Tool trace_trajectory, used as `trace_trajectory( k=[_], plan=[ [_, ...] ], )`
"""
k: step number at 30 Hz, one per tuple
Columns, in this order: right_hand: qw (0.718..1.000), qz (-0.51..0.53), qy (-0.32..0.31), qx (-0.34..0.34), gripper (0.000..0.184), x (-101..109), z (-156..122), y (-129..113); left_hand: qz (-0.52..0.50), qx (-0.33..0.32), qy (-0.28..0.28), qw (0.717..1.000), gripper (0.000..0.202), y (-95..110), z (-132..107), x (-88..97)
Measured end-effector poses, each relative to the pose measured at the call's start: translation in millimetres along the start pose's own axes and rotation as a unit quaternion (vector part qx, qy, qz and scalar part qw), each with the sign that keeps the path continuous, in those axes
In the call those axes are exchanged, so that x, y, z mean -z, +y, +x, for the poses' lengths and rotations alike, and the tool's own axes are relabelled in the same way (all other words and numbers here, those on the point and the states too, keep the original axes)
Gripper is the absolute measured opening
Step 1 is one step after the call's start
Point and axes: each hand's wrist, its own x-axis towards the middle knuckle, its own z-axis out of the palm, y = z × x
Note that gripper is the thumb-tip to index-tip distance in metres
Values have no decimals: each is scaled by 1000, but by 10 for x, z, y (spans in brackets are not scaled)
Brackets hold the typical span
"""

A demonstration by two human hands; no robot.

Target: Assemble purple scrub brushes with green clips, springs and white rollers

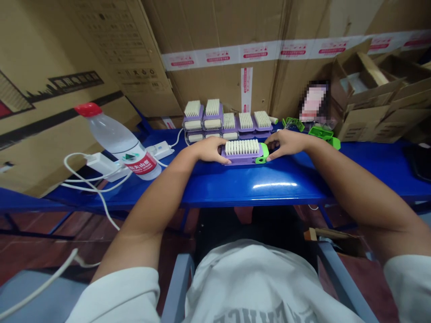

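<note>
A brush [241, 152] with rows of white bristles on a purple body lies level over the blue table, bristles up. My left hand [212, 150] grips its left end, thumb along the near side. At the other end sits a bright green end piece [261, 154], which my right hand [284, 142] holds between thumb and fingers; some fingertips are hidden behind it. Just beyond stand several similar purple brushes [229, 120], some stacked at the left of the row. Loose green plastic parts [321, 132] lie to the right of my right hand.
A tilted-looking plastic bottle [117, 141] with a red cap stands at left, beside white power adapters [101, 165] and looped cables. Cardboard [218, 80] walls the back. Divided cardboard boxes [370, 89] and a blurred-out phone-like item [314, 102] stand at right. The blue table [235, 190] ends before my lap.
</note>
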Motion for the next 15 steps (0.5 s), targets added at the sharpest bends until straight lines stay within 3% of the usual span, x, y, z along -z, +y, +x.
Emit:
trace_trajectory(
  k=[15],
  plan=[
    [1000,6,9,7,68,-16,0,40,-6,2,-7,1000,76,-1,5,-1]
  ],
)
